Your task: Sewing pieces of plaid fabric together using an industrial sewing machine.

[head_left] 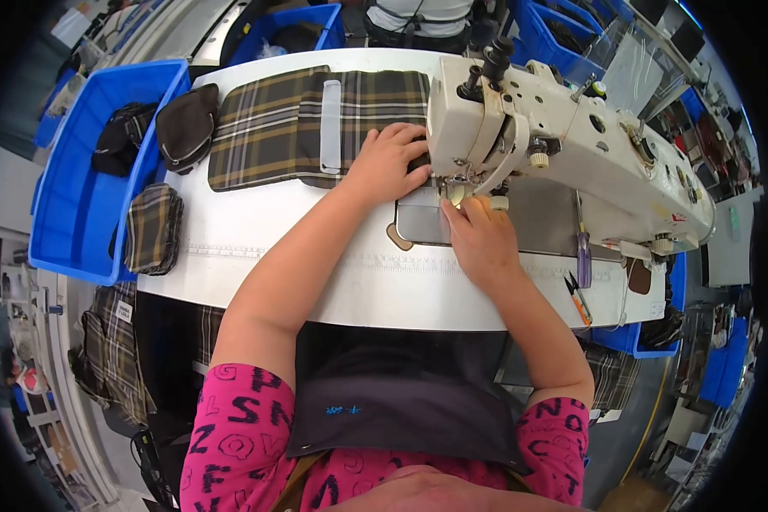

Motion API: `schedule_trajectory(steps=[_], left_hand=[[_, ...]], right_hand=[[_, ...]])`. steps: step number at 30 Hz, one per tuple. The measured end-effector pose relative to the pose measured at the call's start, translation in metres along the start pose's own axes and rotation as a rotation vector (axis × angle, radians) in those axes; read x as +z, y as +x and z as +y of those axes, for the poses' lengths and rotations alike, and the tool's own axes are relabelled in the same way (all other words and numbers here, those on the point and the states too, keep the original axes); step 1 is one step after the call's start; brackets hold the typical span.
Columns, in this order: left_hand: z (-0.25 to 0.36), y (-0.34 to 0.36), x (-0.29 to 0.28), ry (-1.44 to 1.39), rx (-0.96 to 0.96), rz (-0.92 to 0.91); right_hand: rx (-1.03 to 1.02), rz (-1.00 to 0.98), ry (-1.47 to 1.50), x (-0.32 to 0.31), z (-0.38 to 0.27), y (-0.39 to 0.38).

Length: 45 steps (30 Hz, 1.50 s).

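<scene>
My left hand (390,162) lies with its fingers spread over the right edge of a brown plaid fabric panel (256,128), close to the head of a white sewing machine (520,119). A pale strip (330,128) rests lengthwise on the plaid. My right hand (486,243) is at the machine's presser foot, beside the metal plate (418,224). Its thumb and fingers are drawn together there, and whatever they hold is hidden.
A blue bin (77,205) with dark pieces stands at the left edge. Next to it lie a dark pouch-shaped piece (188,128) and stacked plaid pieces (154,226). A purple-handled screwdriver (584,260) and orange thread snips (578,300) lie at the right. Another person (418,21) is beyond the table.
</scene>
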<state>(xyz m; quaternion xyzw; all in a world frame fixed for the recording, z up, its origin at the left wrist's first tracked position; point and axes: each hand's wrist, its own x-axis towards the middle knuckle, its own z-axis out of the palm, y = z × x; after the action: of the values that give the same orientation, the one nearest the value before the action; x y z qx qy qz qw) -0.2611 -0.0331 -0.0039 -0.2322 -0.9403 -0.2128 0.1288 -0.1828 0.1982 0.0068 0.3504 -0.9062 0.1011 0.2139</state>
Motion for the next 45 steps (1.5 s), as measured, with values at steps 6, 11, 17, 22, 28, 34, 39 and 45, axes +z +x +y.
schedule_trajectory(steps=[6,11,17,22,28,34,39,45], left_hand=[[0.003,-0.001,0.004,-0.023,0.008,0.014],[0.003,-0.004,0.002,-0.031,0.006,-0.032],[0.001,-0.003,0.005,-0.047,-0.015,-0.004],[0.0,-0.001,0.009,-0.06,-0.035,0.001],[0.001,-0.005,0.013,-0.033,-0.056,0.021],[0.035,-0.054,0.015,-0.431,-0.115,0.209],[0.096,-0.192,-0.047,-0.688,-0.216,0.478],[0.06,-0.369,-0.045,-1.073,-0.996,0.941]], right_hand=[[0.01,-0.034,0.019,-0.001,0.001,-0.005],[0.029,-0.022,0.045,-0.003,-0.003,-0.003],[0.016,-0.02,0.06,-0.006,-0.004,-0.001],[-0.036,0.013,0.035,-0.002,0.002,-0.003],[-0.019,0.022,0.096,-0.009,-0.004,-0.002],[-0.046,0.08,0.211,-0.008,-0.02,-0.011],[0.003,-0.021,0.278,-0.014,-0.048,-0.026],[-0.286,-0.33,0.384,-0.02,-0.113,-0.02]])
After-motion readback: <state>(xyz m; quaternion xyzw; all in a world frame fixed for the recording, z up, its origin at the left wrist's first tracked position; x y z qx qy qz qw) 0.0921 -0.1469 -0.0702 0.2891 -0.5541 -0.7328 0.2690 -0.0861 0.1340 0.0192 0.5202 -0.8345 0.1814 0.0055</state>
